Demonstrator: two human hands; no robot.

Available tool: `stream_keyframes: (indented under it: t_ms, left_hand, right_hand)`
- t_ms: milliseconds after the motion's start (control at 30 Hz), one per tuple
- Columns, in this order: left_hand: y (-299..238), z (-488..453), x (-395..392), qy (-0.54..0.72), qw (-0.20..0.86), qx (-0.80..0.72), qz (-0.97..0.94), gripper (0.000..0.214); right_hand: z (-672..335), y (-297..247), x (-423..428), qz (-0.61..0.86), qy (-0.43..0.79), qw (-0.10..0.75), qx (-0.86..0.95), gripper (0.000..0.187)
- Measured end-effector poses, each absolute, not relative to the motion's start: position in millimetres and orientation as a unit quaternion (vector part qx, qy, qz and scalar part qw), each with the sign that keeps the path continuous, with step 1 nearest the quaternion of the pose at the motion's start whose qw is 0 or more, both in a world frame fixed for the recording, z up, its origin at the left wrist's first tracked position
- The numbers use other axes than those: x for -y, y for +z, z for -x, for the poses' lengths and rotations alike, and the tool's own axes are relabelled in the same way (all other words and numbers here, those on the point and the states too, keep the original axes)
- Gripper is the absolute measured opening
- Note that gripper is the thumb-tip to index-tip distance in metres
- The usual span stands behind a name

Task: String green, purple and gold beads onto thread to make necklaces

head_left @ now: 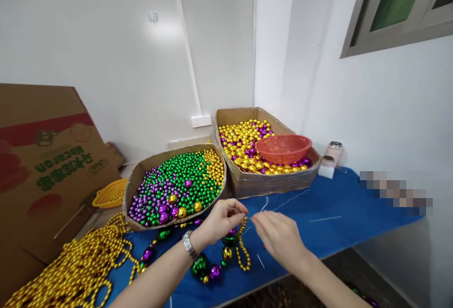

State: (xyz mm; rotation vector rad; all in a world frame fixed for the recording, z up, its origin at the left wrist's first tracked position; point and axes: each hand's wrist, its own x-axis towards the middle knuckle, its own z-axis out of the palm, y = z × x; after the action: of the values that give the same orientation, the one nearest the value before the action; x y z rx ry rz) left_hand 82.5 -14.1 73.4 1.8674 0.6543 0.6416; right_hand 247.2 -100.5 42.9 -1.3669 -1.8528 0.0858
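My left hand (223, 223), a metal watch (189, 245) on its wrist, pinches a thin pale string between thumb and forefinger. My right hand (279, 238) has its fingertips pressed together just to the right, seemingly on the same string; its tips partly hide what they hold. Below the left hand, a loop of small gold beads (244, 256) hangs down to the table. Beside it lies a garland of larger green, purple and gold beads (200, 265), partly covered by my left forearm.
Behind my hands stand a carton of small green, purple and gold beads (184, 176) and a carton of larger gold beads (244, 143) bearing a red basket (283, 150). Gold bead strands (78, 261) pile left. String scraps lie on the blue tablecloth (332, 228).
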Motion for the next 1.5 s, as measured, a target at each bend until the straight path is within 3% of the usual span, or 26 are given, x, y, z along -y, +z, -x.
stream_keyframes:
  t_ms: [100,167,233,333,433,533,800,1067,1167,1267,1367,1500]
  left_hand:
    - [71,-83,14,0.285,0.567,-0.285,-0.719,0.012]
    - [76,-79,17,0.302,0.518,-0.270,-0.753,0.010]
    - [83,-75,22,0.315,0.438,-0.233,-0.809,0.013]
    - [93,-71,29,0.323,0.331,-0.164,-0.871,0.020]
    - [94,-71,30,0.342,0.279,-0.121,-0.889,0.022]
    - [88,-72,30,0.356,0.271,-0.108,-0.888,0.020]
    - [75,-70,28,0.379,0.273,-0.152,-0.871,0.020]
    - [46,-55,13,0.341,0.133,-0.221,-0.904,0.017]
    - [41,-46,15,0.351,0.218,-0.303,-0.859,0.024]
    - [42,-43,20,0.367,0.452,-0.353,-0.732,0.029]
    - [47,-47,26,0.391,0.646,-0.306,-0.580,0.027]
    - [58,-56,27,0.414,0.736,-0.219,-0.489,0.027]
  right_hand:
    - [-234,40,116,0.526,-0.049,0.314,0.789,0.029]
    - [-235,47,119,0.522,0.024,0.281,0.805,0.026]
    - [-244,56,114,0.534,0.134,0.332,0.766,0.023]
    - [-256,63,96,0.516,0.280,0.477,0.654,0.022]
    - [-252,52,81,0.434,0.449,0.471,0.624,0.030]
    - [-240,36,78,0.390,0.520,0.447,0.614,0.039]
    - [-230,25,85,0.390,0.534,0.510,0.550,0.036]
    - [-230,21,90,0.436,0.514,0.509,0.535,0.034]
    - [-232,16,90,0.444,0.504,0.511,0.537,0.035]
    - [-233,12,91,0.453,0.497,0.508,0.538,0.038]
    - [-233,15,92,0.463,0.479,0.503,0.551,0.038]
    - [-239,30,91,0.488,0.431,0.479,0.588,0.031]
